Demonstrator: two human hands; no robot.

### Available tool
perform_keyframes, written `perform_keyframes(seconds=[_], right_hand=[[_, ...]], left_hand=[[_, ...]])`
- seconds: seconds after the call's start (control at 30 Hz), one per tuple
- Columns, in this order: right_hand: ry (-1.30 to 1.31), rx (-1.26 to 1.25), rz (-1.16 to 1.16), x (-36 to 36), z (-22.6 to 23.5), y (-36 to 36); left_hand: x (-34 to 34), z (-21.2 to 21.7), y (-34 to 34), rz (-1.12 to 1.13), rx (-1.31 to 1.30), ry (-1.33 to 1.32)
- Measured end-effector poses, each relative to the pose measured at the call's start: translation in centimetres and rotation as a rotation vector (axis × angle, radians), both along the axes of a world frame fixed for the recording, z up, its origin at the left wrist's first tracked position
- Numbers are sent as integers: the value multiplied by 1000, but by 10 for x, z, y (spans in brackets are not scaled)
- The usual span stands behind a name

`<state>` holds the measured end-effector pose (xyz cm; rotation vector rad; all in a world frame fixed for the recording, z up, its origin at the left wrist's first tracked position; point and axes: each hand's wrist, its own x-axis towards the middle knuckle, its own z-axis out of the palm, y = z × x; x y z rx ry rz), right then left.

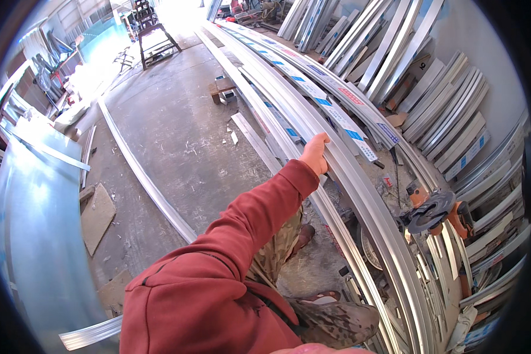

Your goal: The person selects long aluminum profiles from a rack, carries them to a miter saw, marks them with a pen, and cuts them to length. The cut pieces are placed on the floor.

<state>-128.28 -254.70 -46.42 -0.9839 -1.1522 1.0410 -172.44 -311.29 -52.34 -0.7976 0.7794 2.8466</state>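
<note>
My left hand [315, 154], at the end of a dark red sleeve, is closed on the edge of a long silvery metal profile [366, 192]. Some of its fingers are hidden behind the metal. The profile runs from the far end of the room down to the lower right. Beside it, on the left, lies a narrower pale metal strip [336, 227]. My right hand is not in view.
An orange and black circular saw [433, 212] sits right of the profile. Wrapped profiles [336, 109] lie farther right, and several lengths lean against the wall. A large bluish sheet [38, 224] stands at left. Another long strip [138, 168] crosses the floor.
</note>
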Motion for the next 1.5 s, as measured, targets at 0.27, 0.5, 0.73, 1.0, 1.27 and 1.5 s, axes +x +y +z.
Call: perform_keyframes(seconds=[0.27, 0.5, 0.73, 1.0, 1.27, 1.5], right_hand=[[6, -151, 159, -3, -35, 43], [52, -312, 283, -1, -48, 52], [-319, -633, 159, 68, -184, 152], [-594, -843, 338, 47, -274, 85], [-1065, -458, 567, 13, -243, 74], [-532, -458, 792, -133, -248, 64]], left_hand=[[19, 2, -12, 93, -41, -18], [33, -74, -22, 68, -110, -101], [112, -198, 7, -99, -68, -213], [159, -248, 82, -313, -95, -424], [182, -274, 88, -496, -175, -608], [186, -290, 96, -586, -220, -659]])
